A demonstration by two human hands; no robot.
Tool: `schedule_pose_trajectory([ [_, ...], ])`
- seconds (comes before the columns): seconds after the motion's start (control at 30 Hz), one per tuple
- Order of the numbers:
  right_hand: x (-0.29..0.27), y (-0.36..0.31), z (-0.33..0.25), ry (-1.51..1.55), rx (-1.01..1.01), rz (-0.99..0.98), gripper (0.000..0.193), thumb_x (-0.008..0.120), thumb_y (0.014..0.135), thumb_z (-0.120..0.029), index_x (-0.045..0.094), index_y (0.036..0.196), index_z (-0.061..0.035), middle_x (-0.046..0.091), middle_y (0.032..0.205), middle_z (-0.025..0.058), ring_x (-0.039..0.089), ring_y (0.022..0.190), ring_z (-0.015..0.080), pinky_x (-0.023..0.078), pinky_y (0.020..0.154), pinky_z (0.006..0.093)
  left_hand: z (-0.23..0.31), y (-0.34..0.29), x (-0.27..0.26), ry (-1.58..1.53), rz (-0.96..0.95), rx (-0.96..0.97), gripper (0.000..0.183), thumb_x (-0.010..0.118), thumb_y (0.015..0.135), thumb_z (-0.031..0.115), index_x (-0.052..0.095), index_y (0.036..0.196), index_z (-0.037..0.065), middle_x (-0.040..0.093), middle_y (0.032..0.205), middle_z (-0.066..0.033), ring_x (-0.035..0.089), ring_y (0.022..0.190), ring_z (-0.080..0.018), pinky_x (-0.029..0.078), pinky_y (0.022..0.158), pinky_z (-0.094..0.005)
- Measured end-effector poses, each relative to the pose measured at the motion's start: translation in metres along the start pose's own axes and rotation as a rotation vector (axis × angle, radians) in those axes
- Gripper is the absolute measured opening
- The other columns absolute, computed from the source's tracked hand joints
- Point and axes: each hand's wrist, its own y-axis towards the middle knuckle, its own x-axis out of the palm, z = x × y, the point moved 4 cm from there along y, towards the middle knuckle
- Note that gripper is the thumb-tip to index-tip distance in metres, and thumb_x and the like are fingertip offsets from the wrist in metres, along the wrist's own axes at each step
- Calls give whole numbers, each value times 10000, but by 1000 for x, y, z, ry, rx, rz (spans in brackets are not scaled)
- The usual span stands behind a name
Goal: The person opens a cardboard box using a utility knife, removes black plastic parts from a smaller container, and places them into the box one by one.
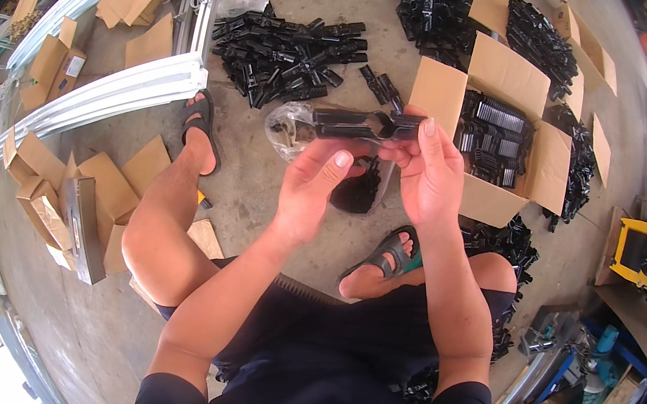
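A glossy black tubular part (351,124) lies crosswise between my hands, above the floor. My left hand (312,180) grips its left portion from below, thumb up along the near side. At its right end my right hand (433,176) pinches it between thumb and fingers. Whether it is one piece or two fitted together, I cannot tell. Beneath my hands a clear plastic bag (288,127) with small black pieces (357,188) stands on the floor, partly covered by my left hand. Just beyond lie two or so similar loose black parts (381,88).
A heap of black parts (286,56) spreads ahead. An open cardboard box (548,163) of stacked black parts stands to the right, with more heaps (433,11) beyond. White metal profiles (119,95) and cut-open cartons (93,194) lie left. A yellow-framed object (635,252) stands far right.
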Motion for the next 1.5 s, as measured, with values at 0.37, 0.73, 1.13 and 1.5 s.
schedule_pose_trajectory([
  [0.37,28,-31,45,-137,40,-183,422,609,1029,-66,495,1419,48,638,1273,113,661,1111,191,600,934,376,14,11,-22,-249,111,3,369,536,1075,344,589,1328,79,648,1287,-84,633,1135,-201,520,900,-351],
  [0.73,19,-34,40,-159,143,-202,390,660,1010,-123,584,1372,1,673,1207,79,670,964,138,574,750,294,17,9,-13,38,10,4,506,539,1069,396,550,1425,37,637,1370,-136,593,1268,-211,566,850,-317],
  [1.13,16,-26,33,-568,67,-125,394,710,957,-38,587,1325,29,702,1166,92,660,1042,125,543,898,283,-4,7,-25,159,36,-78,337,678,1006,168,646,1304,14,688,1258,-81,657,1134,-184,527,996,-370],
  [1.5,17,-28,22,-695,-80,-188,340,744,923,-45,669,1252,-2,623,1039,62,668,949,141,569,815,291,10,8,-22,98,-3,-98,334,706,980,131,657,1276,-15,695,1219,-89,652,1117,-186,509,1023,-378],
])
